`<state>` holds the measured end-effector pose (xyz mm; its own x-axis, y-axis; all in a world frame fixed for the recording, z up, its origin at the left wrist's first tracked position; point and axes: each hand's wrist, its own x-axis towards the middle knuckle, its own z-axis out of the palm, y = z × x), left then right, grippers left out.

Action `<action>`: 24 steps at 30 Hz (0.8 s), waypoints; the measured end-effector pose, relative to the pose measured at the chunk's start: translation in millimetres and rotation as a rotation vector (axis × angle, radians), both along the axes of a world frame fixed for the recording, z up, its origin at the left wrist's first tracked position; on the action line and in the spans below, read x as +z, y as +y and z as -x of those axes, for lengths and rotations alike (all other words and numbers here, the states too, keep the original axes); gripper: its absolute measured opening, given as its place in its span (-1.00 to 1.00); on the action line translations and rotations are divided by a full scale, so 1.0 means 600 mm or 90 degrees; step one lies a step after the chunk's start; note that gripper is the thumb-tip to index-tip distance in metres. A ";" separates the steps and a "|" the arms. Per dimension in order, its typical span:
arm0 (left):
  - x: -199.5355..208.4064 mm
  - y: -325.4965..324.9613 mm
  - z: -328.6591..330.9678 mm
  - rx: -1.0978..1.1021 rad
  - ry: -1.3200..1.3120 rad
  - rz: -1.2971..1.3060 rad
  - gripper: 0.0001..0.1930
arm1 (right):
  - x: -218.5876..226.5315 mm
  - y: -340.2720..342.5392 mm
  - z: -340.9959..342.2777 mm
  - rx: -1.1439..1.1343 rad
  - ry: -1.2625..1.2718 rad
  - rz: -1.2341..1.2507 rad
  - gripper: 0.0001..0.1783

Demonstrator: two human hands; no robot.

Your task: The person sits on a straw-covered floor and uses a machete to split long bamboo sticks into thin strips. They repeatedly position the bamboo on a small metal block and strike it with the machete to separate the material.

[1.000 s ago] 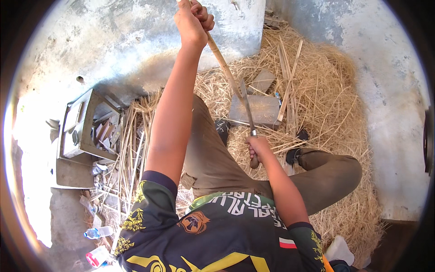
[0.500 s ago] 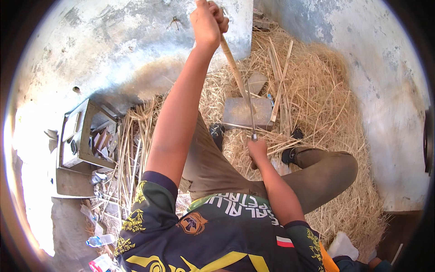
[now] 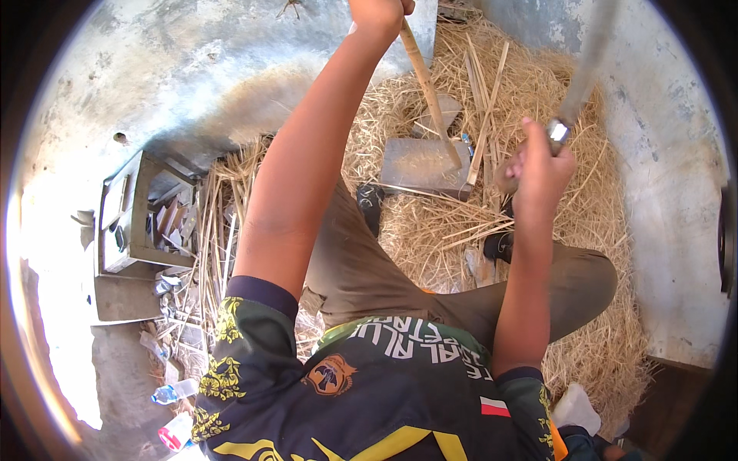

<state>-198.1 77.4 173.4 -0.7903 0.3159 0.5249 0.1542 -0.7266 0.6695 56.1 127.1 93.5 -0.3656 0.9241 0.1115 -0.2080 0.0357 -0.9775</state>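
Note:
At the top edge, my left hand [image 3: 380, 14] is closed round the upper part of a pale bamboo stick [image 3: 427, 77]; some of its fingers are cut off by the frame. The stick slants down, its lower end resting on a grey block [image 3: 411, 167] sprinkled with pale shavings. On the right, my right hand [image 3: 542, 173] grips the handle of a machete [image 3: 588, 73]. Its long blade points up and away, smeared by motion, and stands clear of both stick and block.
Straw-like shavings [image 3: 592, 269] cover the floor, with long split strips [image 3: 490, 107] beyond the block. My bent legs [image 3: 361, 261] lie close to it. At left stands a wooden cabinet [image 3: 142, 223] beside a bundle of strips [image 3: 215, 230]. A plastic bottle [image 3: 175, 391] lies at lower left. Walls rise behind and right.
My right hand has lifted the machete up and to the right, away from the stick. The left hand and the stick's top have shifted slightly up and right in the picture.

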 end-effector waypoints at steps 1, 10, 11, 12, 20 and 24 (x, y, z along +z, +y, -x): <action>0.002 0.005 -0.001 -0.006 -0.005 0.003 -0.35 | -0.006 0.001 0.005 0.016 0.041 0.000 -0.72; 0.029 0.053 -0.033 0.000 0.012 0.038 -0.38 | -0.462 -0.050 -0.046 0.067 -0.692 -0.010 -0.64; 0.032 0.050 -0.030 0.005 0.004 0.035 -0.38 | -0.460 -0.044 -0.041 0.092 -0.676 -0.003 -0.65; 0.032 0.050 -0.031 0.004 -0.006 0.032 -0.39 | -0.453 -0.035 -0.039 0.114 -0.661 0.007 -0.65; 0.029 0.015 -0.027 0.029 0.071 0.068 -0.40 | -0.449 -0.058 -0.009 0.218 -0.535 0.077 -0.68; 0.026 0.000 -0.030 0.062 0.092 0.103 -0.41 | -0.426 -0.089 0.014 0.301 -0.475 0.187 -0.69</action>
